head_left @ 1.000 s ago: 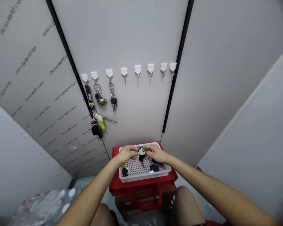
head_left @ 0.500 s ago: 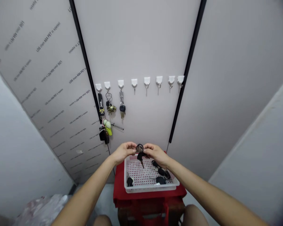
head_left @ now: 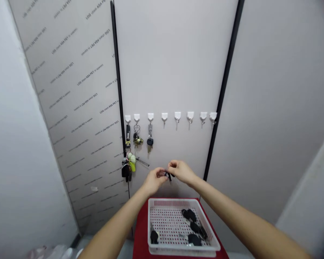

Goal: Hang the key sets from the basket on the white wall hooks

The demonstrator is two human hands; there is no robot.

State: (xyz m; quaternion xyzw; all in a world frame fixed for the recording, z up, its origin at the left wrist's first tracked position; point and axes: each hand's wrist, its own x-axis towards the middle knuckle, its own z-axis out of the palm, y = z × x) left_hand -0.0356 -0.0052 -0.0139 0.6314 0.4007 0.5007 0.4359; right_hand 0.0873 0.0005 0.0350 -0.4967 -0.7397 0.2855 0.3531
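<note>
My left hand (head_left: 154, 180) and my right hand (head_left: 180, 171) meet in front of the wall, both pinched on a small black-headed key set (head_left: 169, 176) held above the white perforated basket (head_left: 162, 205). Several black keys (head_left: 192, 225) lie in the basket. A row of white wall hooks (head_left: 177, 116) runs above my hands. The three leftmost hooks carry hanging key sets (head_left: 136, 138); the hooks to their right are bare.
The basket rests on a red surface (head_left: 140, 237). Black vertical strips (head_left: 224, 86) divide the grey wall panels. A panel with printed film (head_left: 78, 90) stands at the left. Crumpled plastic (head_left: 51, 251) lies on the floor at the lower left.
Both hands lifted the key set out of the basket and up toward the hook row. The camera tilted up, so the basket sits lower in view.
</note>
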